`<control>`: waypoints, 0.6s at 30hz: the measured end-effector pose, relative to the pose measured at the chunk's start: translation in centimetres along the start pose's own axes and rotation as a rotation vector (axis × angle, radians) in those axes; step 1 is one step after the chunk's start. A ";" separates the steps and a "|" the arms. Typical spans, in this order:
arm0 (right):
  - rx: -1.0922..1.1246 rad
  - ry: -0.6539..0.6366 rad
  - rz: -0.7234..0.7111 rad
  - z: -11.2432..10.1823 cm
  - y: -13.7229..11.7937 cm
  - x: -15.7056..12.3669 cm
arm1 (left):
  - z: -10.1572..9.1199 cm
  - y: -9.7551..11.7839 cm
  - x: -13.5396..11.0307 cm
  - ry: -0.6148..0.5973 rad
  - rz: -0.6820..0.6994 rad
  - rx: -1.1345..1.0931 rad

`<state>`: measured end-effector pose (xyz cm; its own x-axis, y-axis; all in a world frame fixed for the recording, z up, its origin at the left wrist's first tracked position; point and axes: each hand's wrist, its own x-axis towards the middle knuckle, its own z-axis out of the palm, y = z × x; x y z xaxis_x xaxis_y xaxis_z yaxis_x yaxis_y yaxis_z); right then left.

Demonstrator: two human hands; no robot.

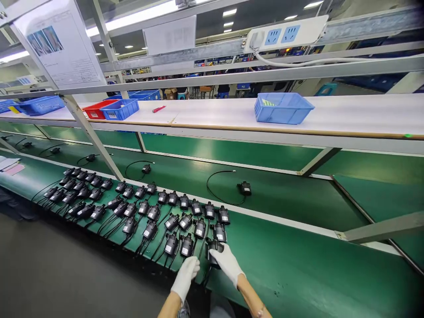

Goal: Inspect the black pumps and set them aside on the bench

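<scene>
The right hand (pixel 228 263) is clamped on a black unit (pixel 215 245) at the near right end of the rows, close to the near edge of the green surface (pixel 281 265). The left hand (pixel 187 274), fingers curled together, is just left of it by the edge; whether it pinches a cable I cannot tell.

The main risk, as I judge it, is snagging: cables (pixel 205 276) run side by side toward the near edge, so a pull on one could drag its neighbour. The unit just beyond, the neighbouring unit (pixel 219 232), is so close that a careless push could knock it askew. With cables reaching the edge, a sleeve or leg catching one could tip a unit to the floor (pixel 82 269).

The right hand covers part of its unit, and the cable ends vanish past the near edge. Labels are too small to read, as is the printed sheet (pixel 59 44) at far left. The blue bin (pixel 281 110) on the far shelf (pixel 205 112) mostly hides its contents.
</scene>
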<state>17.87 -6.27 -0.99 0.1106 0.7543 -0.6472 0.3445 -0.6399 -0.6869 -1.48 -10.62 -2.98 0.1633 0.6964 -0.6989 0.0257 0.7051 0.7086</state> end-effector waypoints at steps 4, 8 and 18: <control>-0.027 -0.073 -0.165 -2.4 -2.7 -4.8 | 4.2 2.5 -1.3 -0.288 -0.028 -0.170; -0.136 -0.113 -0.299 -5.9 -7.6 -8.9 | 6.3 6.7 -4.4 -0.551 -0.025 -0.376; -0.049 0.052 -0.691 -12.8 -12.7 -14.8 | 9.3 19.7 -12.8 -0.780 -0.060 -0.984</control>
<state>23.75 -7.48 21.55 -0.1058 0.9932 -0.0490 0.3937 -0.0034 -0.9192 6.11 -6.94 20.82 0.7343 0.6326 -0.2461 -0.6374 0.7673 0.0706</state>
